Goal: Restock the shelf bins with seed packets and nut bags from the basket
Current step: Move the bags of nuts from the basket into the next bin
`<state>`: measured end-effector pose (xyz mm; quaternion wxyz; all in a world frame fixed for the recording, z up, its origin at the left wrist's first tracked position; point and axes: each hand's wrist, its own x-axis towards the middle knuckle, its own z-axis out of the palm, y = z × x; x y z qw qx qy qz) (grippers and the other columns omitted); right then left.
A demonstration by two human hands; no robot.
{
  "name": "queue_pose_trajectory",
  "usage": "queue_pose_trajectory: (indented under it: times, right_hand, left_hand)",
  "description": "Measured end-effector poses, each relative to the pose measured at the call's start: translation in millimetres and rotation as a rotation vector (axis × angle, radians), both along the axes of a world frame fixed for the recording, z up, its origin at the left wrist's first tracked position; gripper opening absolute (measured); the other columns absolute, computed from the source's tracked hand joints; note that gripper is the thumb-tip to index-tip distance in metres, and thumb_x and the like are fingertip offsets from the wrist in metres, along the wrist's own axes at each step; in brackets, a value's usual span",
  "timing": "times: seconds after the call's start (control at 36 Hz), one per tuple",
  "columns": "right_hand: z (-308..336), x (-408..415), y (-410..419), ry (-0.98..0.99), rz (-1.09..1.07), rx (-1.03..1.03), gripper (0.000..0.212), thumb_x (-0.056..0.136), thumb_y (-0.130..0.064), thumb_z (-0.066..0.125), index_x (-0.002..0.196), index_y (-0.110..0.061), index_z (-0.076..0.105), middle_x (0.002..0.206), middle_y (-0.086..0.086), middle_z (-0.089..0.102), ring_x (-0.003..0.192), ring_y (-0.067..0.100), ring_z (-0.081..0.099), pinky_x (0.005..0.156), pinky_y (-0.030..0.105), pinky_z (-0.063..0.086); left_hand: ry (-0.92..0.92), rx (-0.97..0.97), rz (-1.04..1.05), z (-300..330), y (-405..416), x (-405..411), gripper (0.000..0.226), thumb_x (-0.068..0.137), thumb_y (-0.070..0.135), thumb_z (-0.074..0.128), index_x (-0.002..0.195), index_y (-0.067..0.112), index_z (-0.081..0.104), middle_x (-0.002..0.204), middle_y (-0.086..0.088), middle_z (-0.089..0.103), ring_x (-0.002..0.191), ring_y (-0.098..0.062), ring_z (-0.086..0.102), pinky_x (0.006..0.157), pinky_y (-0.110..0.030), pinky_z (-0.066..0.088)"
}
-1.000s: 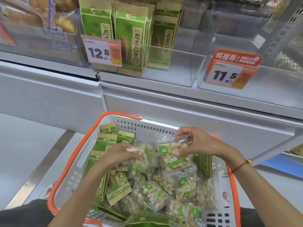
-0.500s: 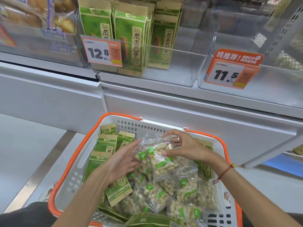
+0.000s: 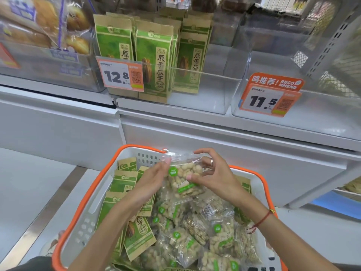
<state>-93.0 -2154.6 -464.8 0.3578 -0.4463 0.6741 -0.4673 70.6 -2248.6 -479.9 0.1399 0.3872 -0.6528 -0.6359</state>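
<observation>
Gripping a clear nut bag (image 3: 184,178) from both sides, the hands have it lifted just above the pile at the far end of the basket. Left hand (image 3: 150,181) has its fingers reaching along the bag's left edge, fingertips up at the top corner; right hand (image 3: 212,176) pinches the right side with curled fingers and thumb, a ring (image 3: 211,161) showing on one finger and a red string bracelet (image 3: 261,220) at the wrist. Directly beneath them, more clear nut bags (image 3: 197,229) lie heaped in the white basket with an orange rim (image 3: 78,208). Under and left of the left forearm, green seed packets (image 3: 122,184) stand stacked along the basket's left side. Beyond the hands, up on the shelf, a clear bin (image 3: 207,90) holds upright green seed packets (image 3: 156,61) behind a 12.8 price tag (image 3: 122,76). Farther right of the right hand, another clear bin (image 3: 322,114) carries an orange 11.5 tag (image 3: 270,94). Far left, bagged bread (image 3: 45,28) fills its own bin.
</observation>
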Motion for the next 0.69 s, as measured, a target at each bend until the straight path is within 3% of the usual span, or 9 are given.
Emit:
queue_pose_trajectory:
  times: [0.06,0.17,0.25,0.36,0.44,0.5,0.56,0.61,0.69]
  right_hand:
    - [12.6,0.1,0.9,-0.026,-0.017,-0.078,0.055,0.071,-0.017,0.082,0.115,-0.028,0.052,0.111,-0.001,0.061,0.077,0.005,0.063,0.066,0.018,0.051]
    - [38.0,-5.5,0.2,0.186,-0.06,-0.162,0.066,0.066,-0.034,0.084,0.122,-0.033,0.048,0.123,-0.014,0.054,0.108,-0.003,0.053,0.084,0.022,0.05]
    - [67.2,-16.3,-5.8,0.164,-0.011,-0.075,0.086,0.06,-0.047,0.081,0.134,-0.035,0.038,0.13,-0.016,0.048,0.119,-0.004,0.046,0.097,0.021,0.044]
    - [122.2,-33.4,-8.2,0.097,0.259,0.018,0.062,0.075,-0.017,0.079,0.129,-0.024,0.048,0.122,-0.004,0.063,0.112,0.011,0.061,0.097,0.026,0.048]
    - [161.4,-41.6,-0.7,0.275,0.296,0.0,0.066,0.075,-0.021,0.08,0.129,-0.033,0.044,0.126,-0.011,0.057,0.111,0.003,0.058,0.097,0.023,0.047]
    - [181.7,-44.7,8.0,0.396,0.262,-0.082,0.062,0.075,-0.025,0.08,0.125,-0.036,0.046,0.121,-0.02,0.056,0.106,-0.003,0.058,0.092,0.017,0.047]
    - [195.1,-49.6,17.9,0.481,0.207,-0.188,0.059,0.075,-0.022,0.081,0.123,-0.032,0.048,0.115,-0.02,0.057,0.102,-0.004,0.058,0.084,0.011,0.046]
    - [202.1,-59.7,26.6,0.583,0.132,-0.296,0.058,0.073,-0.02,0.082,0.12,-0.03,0.051,0.111,-0.016,0.061,0.103,0.002,0.06,0.084,0.015,0.047]
    - [206.7,-80.1,37.8,0.698,0.011,-0.41,0.059,0.068,-0.018,0.083,0.117,-0.031,0.053,0.107,-0.013,0.064,0.103,0.011,0.062,0.082,0.023,0.051]
  left_hand:
    - [0.02,-0.09,-0.004,6.4,-0.7,-0.2,0.026,0.081,0.055,0.059,0.094,0.034,0.049,0.098,0.023,0.053,0.084,0.022,0.046,0.074,0.001,0.036]
    - [0.14,-0.251,0.017,23.9,-5.9,-3.3,0.051,0.066,0.056,0.077,0.106,0.031,0.057,0.105,0.018,0.068,0.099,0.007,0.06,0.089,-0.017,0.043]
    - [0.209,-0.319,0.035,53.1,-7.7,-7.8,0.042,0.07,0.04,0.072,0.108,0.03,0.057,0.103,0.024,0.067,0.099,0.009,0.06,0.085,-0.014,0.042]
    - [0.276,-0.406,0.013,95.7,-6.7,-16.9,0.039,0.081,0.015,0.067,0.092,0.04,0.038,0.079,0.038,0.062,0.082,0.033,0.047,0.069,0.004,0.035]
    - [0.307,-0.511,-0.031,123.1,-5.6,-24.2,0.04,0.079,0.029,0.071,0.092,0.043,0.035,0.082,0.042,0.059,0.086,0.036,0.043,0.069,0.007,0.033]
    - [0.326,-0.598,-0.052,138.6,-7.9,-34.0,0.041,0.073,0.054,0.073,0.103,0.047,0.046,0.101,0.043,0.057,0.103,0.022,0.049,0.081,0.0,0.036]
    - [0.345,-0.691,-0.072,149.6,-9.7,-46.0,0.054,0.062,0.066,0.068,0.11,0.054,0.047,0.115,0.031,0.058,0.113,0.009,0.05,0.094,-0.014,0.039]
    - [0.354,-0.756,-0.095,160.0,-10.6,-60.0,0.065,0.058,0.072,0.066,0.117,0.056,0.045,0.122,0.026,0.055,0.117,0.008,0.046,0.101,-0.021,0.038]
    - [0.353,-0.85,-0.117,175.8,-12.1,-81.9,0.072,0.059,0.073,0.062,0.124,0.054,0.039,0.127,0.031,0.046,0.12,0.012,0.04,0.1,-0.017,0.034]
